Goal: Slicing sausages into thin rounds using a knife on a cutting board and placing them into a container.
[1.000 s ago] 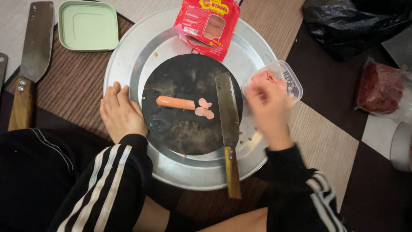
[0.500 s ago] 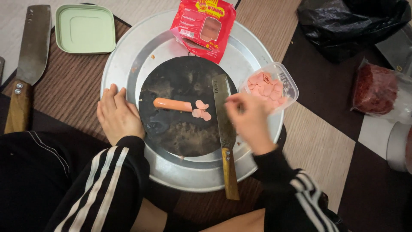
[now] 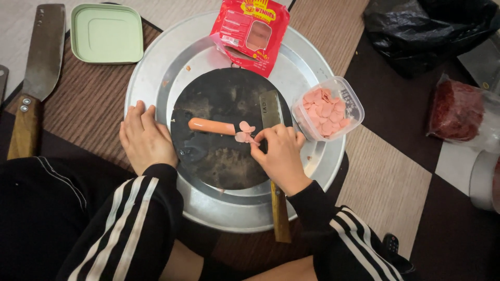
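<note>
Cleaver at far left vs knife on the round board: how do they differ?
The cleaver has a broad rectangular blade; the knife has a narrow one. The cleaver lies untouched on the mat; the knife lies across the dark board, partly under the right hand. Both have wooden handles pointing toward the person.

We see soft, even indoor light; mild glare on metal tray point(image 3: 312, 67); sharp centre, slight bending at edges.
</note>
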